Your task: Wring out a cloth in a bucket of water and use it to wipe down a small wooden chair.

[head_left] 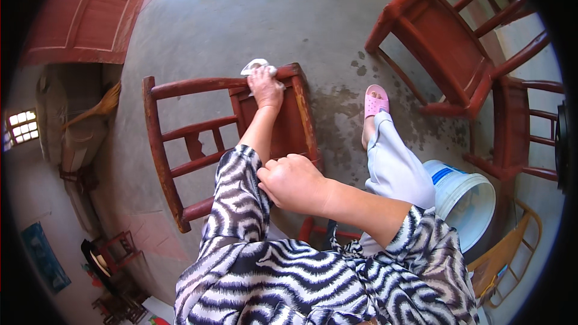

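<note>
A dark red wooden chair with worn paint stands in front of me, its slatted back toward the left. My left hand is closed over a white cloth at the far edge of the chair, where the back rail meets the seat. Closer to my body, my right hand is curled into a fist beside my left sleeve. Its fingertips are hidden against the sleeve, so what they grip cannot be made out.
A white bucket stands at my right, next to my leg and pink slipper. More red chairs are at the far right. Dark wet patches mark the concrete floor. A bamboo-coloured chair sits behind the bucket.
</note>
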Motion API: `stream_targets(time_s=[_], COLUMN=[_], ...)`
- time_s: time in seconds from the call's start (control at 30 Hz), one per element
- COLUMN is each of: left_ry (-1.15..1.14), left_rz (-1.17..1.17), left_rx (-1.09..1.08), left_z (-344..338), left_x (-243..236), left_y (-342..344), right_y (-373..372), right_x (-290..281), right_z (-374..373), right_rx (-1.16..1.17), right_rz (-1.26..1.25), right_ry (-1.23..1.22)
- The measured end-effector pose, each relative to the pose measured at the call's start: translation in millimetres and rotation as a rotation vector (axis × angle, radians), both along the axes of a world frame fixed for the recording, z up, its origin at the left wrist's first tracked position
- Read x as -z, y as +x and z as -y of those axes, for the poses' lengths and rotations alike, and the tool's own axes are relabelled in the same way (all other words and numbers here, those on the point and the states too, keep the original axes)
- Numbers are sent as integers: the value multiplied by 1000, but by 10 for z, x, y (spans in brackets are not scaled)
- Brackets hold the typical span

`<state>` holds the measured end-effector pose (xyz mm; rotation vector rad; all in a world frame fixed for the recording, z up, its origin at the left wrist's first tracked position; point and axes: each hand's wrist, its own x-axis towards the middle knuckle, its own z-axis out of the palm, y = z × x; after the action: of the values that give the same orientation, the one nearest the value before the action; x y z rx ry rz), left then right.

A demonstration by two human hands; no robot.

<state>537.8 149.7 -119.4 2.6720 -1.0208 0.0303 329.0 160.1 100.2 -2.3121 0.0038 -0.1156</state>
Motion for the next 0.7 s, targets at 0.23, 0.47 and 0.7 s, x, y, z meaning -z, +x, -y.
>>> stream_targets(time_s=[0.23, 0.47, 0.7], left_ry=[-118, -161, -70], left_rz=[-112, -40, -150], left_rx=[433, 424, 146], left_z=[250, -347, -848], left_x=[-51, -125, -188], left_y=[-558, -432, -560], right_y=[5, 69, 2], right_x=[33, 1, 14], right_z=[24, 62, 59], right_rx=[55, 138, 105], right_rz=[98, 138, 106], right_ry=[55, 58, 91])
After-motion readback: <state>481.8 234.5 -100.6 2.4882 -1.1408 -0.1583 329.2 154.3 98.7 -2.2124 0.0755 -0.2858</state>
